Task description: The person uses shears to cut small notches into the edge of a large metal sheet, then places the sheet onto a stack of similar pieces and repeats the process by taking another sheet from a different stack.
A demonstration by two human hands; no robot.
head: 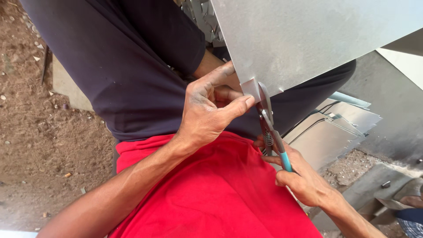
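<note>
The left hand (207, 110) pinched the small folded tab at the lower corner of the grey metal sheet (308, 39) — thumb and fingers together on that edge, the sheet slanting above the lap. The right hand (297, 176) was wrapped tight on the blue-handled pliers (271, 128), jaws clamped on the same corner just beside the thumb. More cut sheets (335, 128) lay stacked to the right — bare dirt ground (39, 132) spread open to the left.

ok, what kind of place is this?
Probably an outdoor sheet-metal workshop. The right hand works blue-handled snips on a large metal sheet steadied by the left hand; cut sheets are stacked nearby on a dirt floor.
</note>
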